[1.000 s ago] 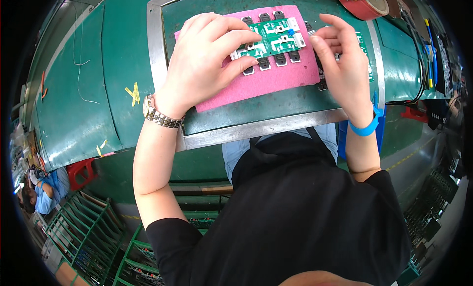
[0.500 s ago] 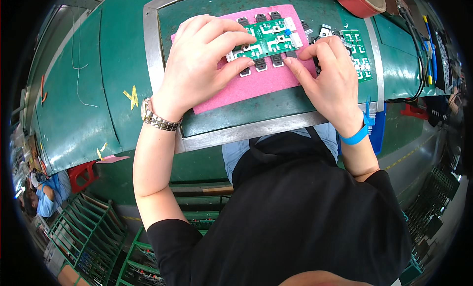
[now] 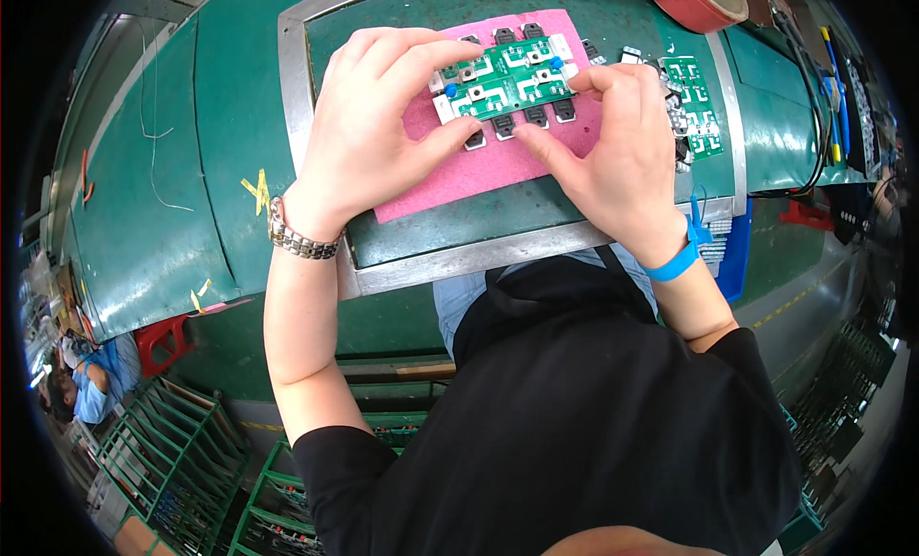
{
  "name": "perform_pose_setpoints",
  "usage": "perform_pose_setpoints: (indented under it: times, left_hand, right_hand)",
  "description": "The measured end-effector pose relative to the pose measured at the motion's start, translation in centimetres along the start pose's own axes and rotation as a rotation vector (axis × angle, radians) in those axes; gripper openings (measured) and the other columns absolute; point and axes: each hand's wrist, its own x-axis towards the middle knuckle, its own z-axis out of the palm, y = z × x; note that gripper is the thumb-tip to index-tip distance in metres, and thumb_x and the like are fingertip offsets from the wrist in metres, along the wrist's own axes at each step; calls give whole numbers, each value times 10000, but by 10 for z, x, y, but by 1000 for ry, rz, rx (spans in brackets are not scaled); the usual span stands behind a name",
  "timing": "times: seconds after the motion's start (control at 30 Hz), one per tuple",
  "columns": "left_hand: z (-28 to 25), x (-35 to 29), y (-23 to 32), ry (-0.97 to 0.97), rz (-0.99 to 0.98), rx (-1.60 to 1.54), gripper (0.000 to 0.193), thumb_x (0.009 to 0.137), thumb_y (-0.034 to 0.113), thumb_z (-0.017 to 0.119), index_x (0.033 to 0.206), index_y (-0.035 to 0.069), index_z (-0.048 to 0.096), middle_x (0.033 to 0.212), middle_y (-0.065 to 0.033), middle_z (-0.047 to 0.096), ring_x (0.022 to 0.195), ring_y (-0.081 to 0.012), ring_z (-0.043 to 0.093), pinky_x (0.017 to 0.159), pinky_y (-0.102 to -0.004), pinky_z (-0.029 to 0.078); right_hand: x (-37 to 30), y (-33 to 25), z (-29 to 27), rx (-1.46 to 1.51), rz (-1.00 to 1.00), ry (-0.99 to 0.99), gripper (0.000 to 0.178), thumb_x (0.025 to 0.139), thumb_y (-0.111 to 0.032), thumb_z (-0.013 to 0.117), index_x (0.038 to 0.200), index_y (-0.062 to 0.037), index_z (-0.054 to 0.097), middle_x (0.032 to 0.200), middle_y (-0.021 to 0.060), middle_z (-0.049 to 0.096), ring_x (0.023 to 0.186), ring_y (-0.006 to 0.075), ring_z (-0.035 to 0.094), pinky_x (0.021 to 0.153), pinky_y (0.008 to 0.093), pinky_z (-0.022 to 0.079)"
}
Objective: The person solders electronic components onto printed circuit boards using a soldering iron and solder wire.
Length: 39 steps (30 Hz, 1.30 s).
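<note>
A green circuit board (image 3: pixel 512 89) lies on a pink foam sheet (image 3: pixel 431 197), with black connector-like parts (image 3: pixel 537 117) along both long edges. White pieces and small blue round components sit near its ends. My left hand (image 3: pixel 378 125) spans the board's left end, index finger at the far edge and thumb at a black part on the near edge. At the right end is my right hand (image 3: pixel 617 154), its index fingertip against the white end piece. Its thumb touches the near-edge black parts. Both hands grip the board between thumb and fingers.
A metal frame (image 3: pixel 479 262) borders the green work surface. Right of the foam lie loose black and silver parts (image 3: pixel 678 120) and another green board (image 3: pixel 704 106). A red tape roll (image 3: pixel 704 8) stands at the back right. Cables and a blue bin (image 3: pixel 735 259) are farther right.
My right hand has shifted left, from a black part at the near right corner onto the board's end. My left fingers have drawn back, uncovering more of the board's left end.
</note>
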Motion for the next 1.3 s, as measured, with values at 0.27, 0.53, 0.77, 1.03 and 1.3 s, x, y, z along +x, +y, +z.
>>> perform_pose_setpoints:
  times: [0.27,0.53,0.77,1.03,1.3]
  left_hand:
    - [-5,-3,0,-41,-44,16,574,628,103,822,1166,88,622,1126,-96,624,1058,-289,557,914,-378,454]
    - [-14,-8,-1,-63,-149,-56,812,583,195,878,1311,93,532,1254,-126,558,1205,-317,484,1017,-411,411]
    - [-3,-8,-1,-83,-155,-6,895,581,208,884,1369,108,471,1308,-128,513,1226,-315,468,1024,-405,412]
    - [-1,-8,-1,-70,-141,-13,917,575,216,891,1378,114,460,1313,-124,511,1228,-306,470,1016,-396,428]
    - [2,-6,1,-88,-151,1,937,567,226,893,1385,108,450,1316,-115,518,1224,-302,474,1025,-391,422]
  right_hand:
    - [-1,0,1,-8,37,-26,469,698,-218,821,1029,-45,538,943,111,517,851,270,549,723,371,465]
    - [4,-14,4,10,-85,3,583,683,-235,829,1148,-67,521,1005,128,509,892,302,523,750,398,446]
    - [3,-9,8,-9,-44,1,602,686,-227,824,1180,-70,517,1013,132,505,917,299,514,763,398,440]
    - [3,-12,4,17,-59,-33,639,684,-231,824,1221,-74,514,1007,128,503,892,301,504,757,398,435]
    - [5,-12,3,59,-81,-27,622,694,-202,813,1228,-75,520,1024,127,507,903,301,507,767,399,433]
